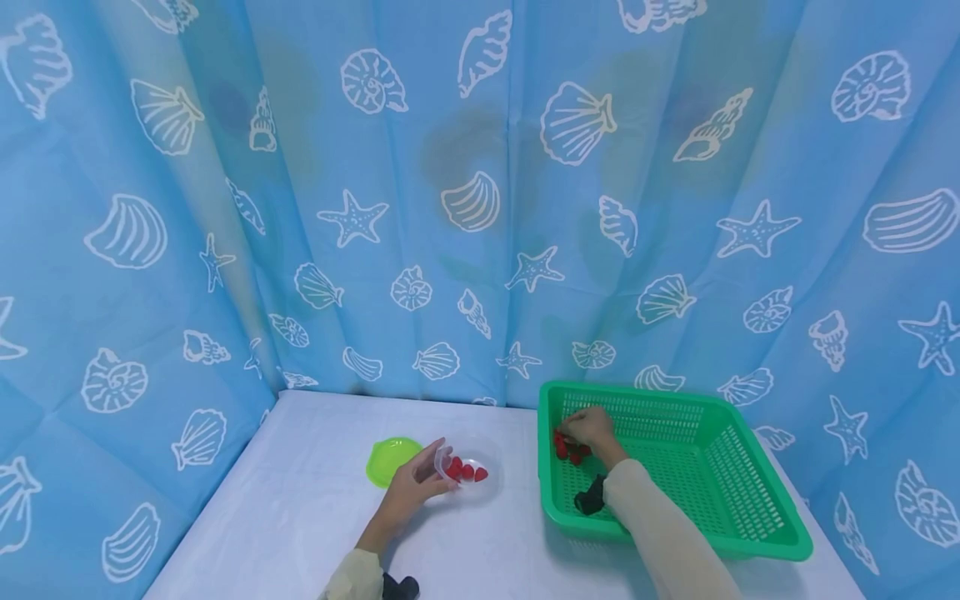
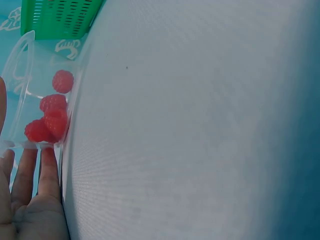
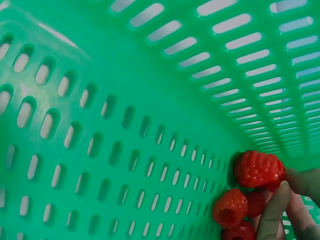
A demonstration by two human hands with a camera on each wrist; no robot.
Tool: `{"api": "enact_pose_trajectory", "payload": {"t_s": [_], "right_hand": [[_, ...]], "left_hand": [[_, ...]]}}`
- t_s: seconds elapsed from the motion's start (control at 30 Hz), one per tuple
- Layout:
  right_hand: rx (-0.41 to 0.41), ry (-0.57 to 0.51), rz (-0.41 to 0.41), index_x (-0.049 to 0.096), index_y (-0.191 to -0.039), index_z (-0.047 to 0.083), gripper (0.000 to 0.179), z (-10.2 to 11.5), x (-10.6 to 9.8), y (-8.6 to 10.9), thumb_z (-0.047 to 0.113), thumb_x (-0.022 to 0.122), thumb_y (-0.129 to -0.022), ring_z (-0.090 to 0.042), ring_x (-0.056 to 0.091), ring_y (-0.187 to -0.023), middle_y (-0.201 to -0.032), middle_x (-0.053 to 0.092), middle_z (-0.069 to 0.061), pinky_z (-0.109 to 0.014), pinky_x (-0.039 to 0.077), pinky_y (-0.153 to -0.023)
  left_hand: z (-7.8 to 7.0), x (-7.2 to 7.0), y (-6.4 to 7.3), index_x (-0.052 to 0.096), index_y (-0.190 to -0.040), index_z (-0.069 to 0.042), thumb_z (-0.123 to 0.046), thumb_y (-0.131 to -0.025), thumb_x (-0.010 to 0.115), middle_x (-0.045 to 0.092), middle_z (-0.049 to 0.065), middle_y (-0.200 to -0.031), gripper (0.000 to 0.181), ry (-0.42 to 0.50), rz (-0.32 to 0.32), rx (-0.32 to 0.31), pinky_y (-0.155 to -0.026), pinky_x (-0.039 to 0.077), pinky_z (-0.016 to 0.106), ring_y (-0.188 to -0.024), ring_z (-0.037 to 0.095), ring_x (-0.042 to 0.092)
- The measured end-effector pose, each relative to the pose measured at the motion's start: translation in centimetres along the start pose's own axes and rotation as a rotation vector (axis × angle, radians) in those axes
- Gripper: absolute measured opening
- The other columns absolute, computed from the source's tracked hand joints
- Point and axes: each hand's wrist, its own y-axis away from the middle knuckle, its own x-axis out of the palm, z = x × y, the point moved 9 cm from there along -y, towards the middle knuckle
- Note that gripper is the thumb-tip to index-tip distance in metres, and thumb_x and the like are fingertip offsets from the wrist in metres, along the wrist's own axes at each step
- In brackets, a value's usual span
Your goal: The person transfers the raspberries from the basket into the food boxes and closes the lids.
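Note:
A clear plastic tub [image 1: 487, 454] stands on the table with several red raspberries [image 1: 468, 472] inside. My left hand [image 1: 412, 490] holds the tub by its left side. In the left wrist view, fingertips [image 2: 47, 155] press against the tub wall, close by the raspberries [image 2: 55, 120]. My right hand [image 1: 592, 427] reaches into the back left corner of a green basket [image 1: 678, 467]. There its thumb and fingers pinch a raspberry [image 3: 257, 169], as the right wrist view shows. More raspberries [image 3: 230, 207] lie right beside and under these fingers.
A bright green lid [image 1: 392, 460] lies on the white table [image 1: 300, 500], left of the tub and behind my left hand. High slotted walls surround the basket's floor. A blue curtain [image 1: 420, 250] with shell prints hangs along the table's back and sides.

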Motion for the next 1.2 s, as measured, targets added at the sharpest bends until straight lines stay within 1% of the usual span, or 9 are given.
{"api": "enact_pose_trajectory", "payload": {"t_s": [0.17,0.23,0.33,0.4,0.5,0.7,0.87,1.03,1.2], "right_hand": [[-0.015,-0.071,0.007,0.073,-0.096,-0.004,0.018,-0.7,-0.1,-0.7,0.01,0.071,-0.084,-0.018,0.069,-0.07,-0.081,0.071,-0.009,-0.035,0.058,-0.068],[-0.043,-0.116,0.013,0.072,-0.098,-0.007,0.02,-0.5,-0.2,-0.8,0.008,0.07,-0.084,-0.021,0.07,-0.071,-0.083,0.072,-0.013,-0.036,0.058,-0.068],[-0.056,-0.171,0.02,0.072,-0.1,-0.009,0.022,-0.2,-0.5,-0.6,0.006,0.07,-0.084,-0.026,0.071,-0.076,-0.086,0.072,-0.017,-0.036,0.059,-0.07],[-0.054,-0.193,0.027,0.071,-0.101,-0.009,0.022,0.0,-0.8,-0.4,0.006,0.07,-0.084,-0.029,0.071,-0.082,-0.09,0.072,-0.019,-0.038,0.059,-0.073],[-0.024,-0.251,0.045,0.07,-0.103,-0.01,0.023,0.2,-1.0,-0.1,0.005,0.07,-0.086,-0.033,0.07,-0.091,-0.094,0.071,-0.02,-0.041,0.058,-0.08],[-0.014,-0.382,0.115,0.061,-0.114,-0.016,0.03,0.8,-0.9,0.3,0.002,0.065,-0.09,-0.036,0.067,-0.102,-0.106,0.067,-0.025,-0.048,0.052,-0.092],[-0.029,-0.471,0.149,0.056,-0.122,-0.016,0.034,1.3,-1.1,0.4,0.002,0.06,-0.094,-0.037,0.064,-0.107,-0.115,0.063,-0.027,-0.048,0.049,-0.096],[-0.053,-0.536,0.153,0.055,-0.124,-0.016,0.034,2.0,-1.5,0.5,0.001,0.059,-0.095,-0.038,0.063,-0.109,-0.118,0.061,-0.029,-0.049,0.046,-0.1],[-0.049,-0.605,0.164,0.053,-0.127,-0.016,0.035,2.4,-2.0,0.7,0.0,0.057,-0.096,-0.039,0.06,-0.115,-0.125,0.056,-0.031,-0.049,0.042,-0.103]], "left_hand": [[0.0,0.1,0.1,0.038,-0.151,-0.02,-0.03,-0.084,0.077,0.05,0.002,-0.145,0.078,-0.006,0.0,0.001,-0.105,0.041,0.042,-0.137,0.028,0.041],[0.0,0.1,0.0,0.037,-0.151,-0.02,-0.03,-0.085,0.077,0.05,0.002,-0.145,0.078,-0.011,-0.002,0.003,-0.105,0.042,0.043,-0.137,0.028,0.041],[0.1,0.0,0.0,0.038,-0.151,-0.02,-0.03,-0.084,0.077,0.05,0.002,-0.145,0.078,-0.015,-0.008,0.002,-0.104,0.042,0.043,-0.137,0.028,0.041],[0.1,0.0,0.1,0.038,-0.151,-0.02,-0.031,-0.084,0.077,0.05,0.002,-0.145,0.078,-0.021,-0.013,0.001,-0.104,0.043,0.043,-0.137,0.029,0.041],[0.1,0.0,0.2,0.038,-0.151,-0.021,-0.031,-0.084,0.077,0.05,0.002,-0.145,0.078,-0.02,-0.021,-0.005,-0.104,0.043,0.043,-0.137,0.029,0.041],[0.1,0.0,0.4,0.035,-0.152,-0.02,-0.031,-0.085,0.077,0.048,0.004,-0.147,0.08,-0.007,-0.026,-0.001,-0.103,0.043,0.044,-0.137,0.031,0.04],[0.1,0.1,0.5,0.036,-0.152,-0.02,-0.03,-0.084,0.077,0.049,0.004,-0.146,0.08,0.009,-0.019,-0.011,-0.104,0.042,0.044,-0.138,0.031,0.039],[0.0,0.1,0.4,0.036,-0.152,-0.019,-0.03,-0.085,0.077,0.049,0.004,-0.146,0.079,-0.006,-0.017,-0.012,-0.104,0.042,0.043,-0.138,0.03,0.04],[0.0,0.2,0.2,0.037,-0.152,-0.019,-0.031,-0.084,0.077,0.049,0.004,-0.146,0.08,-0.003,-0.017,-0.012,-0.104,0.042,0.042,-0.138,0.03,0.039]]}}
